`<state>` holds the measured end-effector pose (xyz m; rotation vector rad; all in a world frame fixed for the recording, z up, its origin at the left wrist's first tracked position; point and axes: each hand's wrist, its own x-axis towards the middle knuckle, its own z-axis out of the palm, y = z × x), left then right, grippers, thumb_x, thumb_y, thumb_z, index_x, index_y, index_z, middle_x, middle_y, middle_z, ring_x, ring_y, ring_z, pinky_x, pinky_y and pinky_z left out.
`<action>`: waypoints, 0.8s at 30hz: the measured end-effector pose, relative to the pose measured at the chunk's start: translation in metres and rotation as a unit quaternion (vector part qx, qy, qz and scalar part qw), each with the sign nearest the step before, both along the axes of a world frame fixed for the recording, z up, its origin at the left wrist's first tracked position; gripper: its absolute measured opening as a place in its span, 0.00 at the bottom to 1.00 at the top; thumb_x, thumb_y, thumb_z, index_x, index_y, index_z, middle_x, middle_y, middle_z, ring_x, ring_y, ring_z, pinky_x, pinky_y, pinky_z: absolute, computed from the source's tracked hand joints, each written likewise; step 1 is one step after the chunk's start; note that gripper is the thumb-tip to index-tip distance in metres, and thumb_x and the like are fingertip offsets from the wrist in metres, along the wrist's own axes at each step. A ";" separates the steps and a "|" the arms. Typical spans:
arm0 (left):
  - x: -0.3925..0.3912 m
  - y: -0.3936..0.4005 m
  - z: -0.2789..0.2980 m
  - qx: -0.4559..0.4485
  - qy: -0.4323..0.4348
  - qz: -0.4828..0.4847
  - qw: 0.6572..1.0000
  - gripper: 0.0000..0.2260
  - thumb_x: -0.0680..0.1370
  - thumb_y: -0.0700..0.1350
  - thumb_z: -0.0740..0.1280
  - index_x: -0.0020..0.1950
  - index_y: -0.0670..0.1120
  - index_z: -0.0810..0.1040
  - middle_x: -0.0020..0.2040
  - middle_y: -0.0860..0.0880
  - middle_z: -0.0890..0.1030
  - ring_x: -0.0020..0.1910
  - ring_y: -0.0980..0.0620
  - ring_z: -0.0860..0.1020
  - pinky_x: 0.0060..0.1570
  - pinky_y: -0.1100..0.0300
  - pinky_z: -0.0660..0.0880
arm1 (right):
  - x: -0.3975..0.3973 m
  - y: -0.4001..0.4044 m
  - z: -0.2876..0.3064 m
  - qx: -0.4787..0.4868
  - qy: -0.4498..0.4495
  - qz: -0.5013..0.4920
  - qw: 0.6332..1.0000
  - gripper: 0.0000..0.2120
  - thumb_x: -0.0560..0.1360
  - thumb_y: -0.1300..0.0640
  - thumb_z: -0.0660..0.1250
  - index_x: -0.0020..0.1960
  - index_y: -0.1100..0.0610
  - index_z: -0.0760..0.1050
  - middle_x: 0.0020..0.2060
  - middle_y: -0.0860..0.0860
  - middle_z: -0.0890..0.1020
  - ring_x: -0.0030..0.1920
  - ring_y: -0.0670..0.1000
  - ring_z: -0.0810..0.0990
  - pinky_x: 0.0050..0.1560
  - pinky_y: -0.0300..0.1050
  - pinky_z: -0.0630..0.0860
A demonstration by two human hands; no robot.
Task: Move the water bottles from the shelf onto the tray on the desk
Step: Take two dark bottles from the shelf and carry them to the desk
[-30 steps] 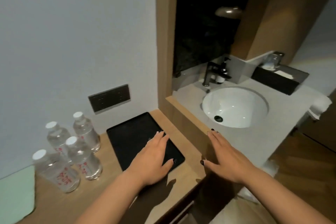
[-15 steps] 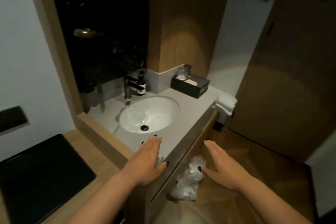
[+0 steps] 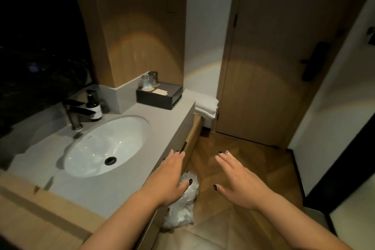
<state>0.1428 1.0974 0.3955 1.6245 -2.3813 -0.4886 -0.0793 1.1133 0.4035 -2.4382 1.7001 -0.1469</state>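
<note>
My left hand (image 3: 166, 178) and right hand (image 3: 241, 184) hang flat, each grip spread apart and holding nothing. Just under the left lies the worktop (image 3: 162, 128), the sink (image 3: 105, 146) beyond it. No water bottles or tray in view. I'd judge bottles light, smooth, slightly squashy; take them round the middle.

Dim, warm light – soft blur, wide-angle bending at edges
</note>
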 end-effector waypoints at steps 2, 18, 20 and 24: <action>-0.012 -0.021 -0.004 -0.004 -0.006 -0.014 1.000 0.34 0.79 0.55 0.60 0.78 0.48 0.45 0.79 0.50 0.48 0.77 0.52 0.42 0.76 0.54 0.50 | -0.006 -0.018 -0.003 0.003 0.003 -0.013 1.000 0.37 0.77 0.42 0.59 0.78 0.53 0.44 0.78 0.47 0.48 0.77 0.48 0.42 0.74 0.41 0.49; -0.056 -0.295 -0.019 0.008 -0.005 0.033 0.999 0.32 0.79 0.53 0.60 0.78 0.50 0.46 0.79 0.48 0.43 0.77 0.48 0.38 0.74 0.49 0.54 | -0.028 -0.287 -0.016 0.051 -0.032 -0.138 0.989 0.37 0.77 0.44 0.62 0.78 0.49 0.46 0.78 0.47 0.47 0.78 0.53 0.45 0.76 0.50 0.52; -0.062 -0.326 -0.020 0.009 -0.011 0.028 1.000 0.32 0.79 0.53 0.60 0.77 0.50 0.46 0.79 0.48 0.43 0.77 0.47 0.39 0.74 0.49 0.54 | -0.033 -0.310 -0.022 0.056 -0.036 -0.145 0.987 0.36 0.77 0.44 0.62 0.78 0.49 0.46 0.78 0.47 0.47 0.78 0.53 0.45 0.76 0.50 0.53; -0.077 -0.374 -0.019 0.015 -0.011 0.018 1.000 0.32 0.79 0.52 0.61 0.77 0.50 0.46 0.79 0.48 0.43 0.77 0.48 0.39 0.74 0.49 0.54 | -0.050 -0.350 -0.027 0.067 -0.030 -0.147 0.986 0.36 0.77 0.45 0.62 0.78 0.50 0.47 0.78 0.48 0.47 0.78 0.55 0.45 0.75 0.51 0.50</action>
